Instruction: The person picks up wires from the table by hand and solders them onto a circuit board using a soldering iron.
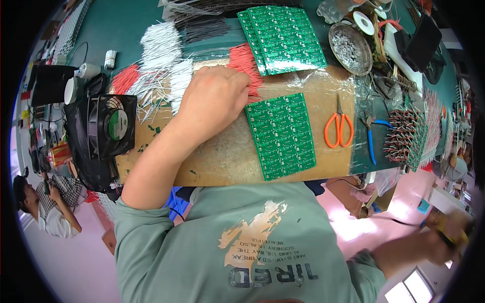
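My left hand [217,92] reaches over the bench with its fingers curled together at a pile of short red wires [243,63]. Its fingertips are hidden, so what they hold cannot be made out. Just right of that hand lies a green circuit board panel [281,136]. Behind it, more green panels [285,38] lie stacked. White wires [160,45] are heaped to the left of the hand. My right hand [438,245] is far out at the right, off the bench and smeared by motion, next to a yellow and dark thing [454,230] too blurred to name.
A black fan [116,124] stands at the bench's left. Orange-handled scissors [338,129], blue-handled pliers [372,139] and a round metal dish [350,49] are at the right. Bundled red, black and white wires [404,136] lie beyond. Another person [53,204] sits at far left.
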Action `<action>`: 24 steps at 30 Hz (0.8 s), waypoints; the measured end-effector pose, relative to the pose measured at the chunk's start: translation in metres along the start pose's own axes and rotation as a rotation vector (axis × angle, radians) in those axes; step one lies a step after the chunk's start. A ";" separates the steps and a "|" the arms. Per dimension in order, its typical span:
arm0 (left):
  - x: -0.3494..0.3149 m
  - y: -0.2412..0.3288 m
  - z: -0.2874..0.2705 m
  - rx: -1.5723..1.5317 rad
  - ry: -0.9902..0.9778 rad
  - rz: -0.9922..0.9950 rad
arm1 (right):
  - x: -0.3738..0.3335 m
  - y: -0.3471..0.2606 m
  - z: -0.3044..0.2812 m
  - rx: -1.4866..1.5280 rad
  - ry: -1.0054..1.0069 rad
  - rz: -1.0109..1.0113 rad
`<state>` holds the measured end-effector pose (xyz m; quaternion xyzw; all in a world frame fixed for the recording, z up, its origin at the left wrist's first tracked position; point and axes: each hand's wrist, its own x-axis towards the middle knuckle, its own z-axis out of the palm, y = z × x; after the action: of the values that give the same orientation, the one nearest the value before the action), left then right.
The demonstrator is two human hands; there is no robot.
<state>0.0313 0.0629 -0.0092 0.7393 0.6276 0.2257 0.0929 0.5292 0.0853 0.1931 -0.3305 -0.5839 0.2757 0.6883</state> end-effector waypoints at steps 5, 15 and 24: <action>-0.005 0.000 0.000 -0.019 0.014 0.008 | -0.133 0.103 0.083 0.340 -0.281 0.471; -0.025 0.014 -0.003 -0.027 0.097 0.042 | -0.206 0.112 0.141 0.471 -0.477 1.128; -0.060 0.019 0.012 -0.158 0.184 0.071 | -0.222 0.125 0.125 0.470 -0.695 1.228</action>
<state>0.0470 0.0029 -0.0250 0.7276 0.5872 0.3445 0.0847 0.3703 0.0113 -0.0297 -0.3354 -0.4038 0.8170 0.2387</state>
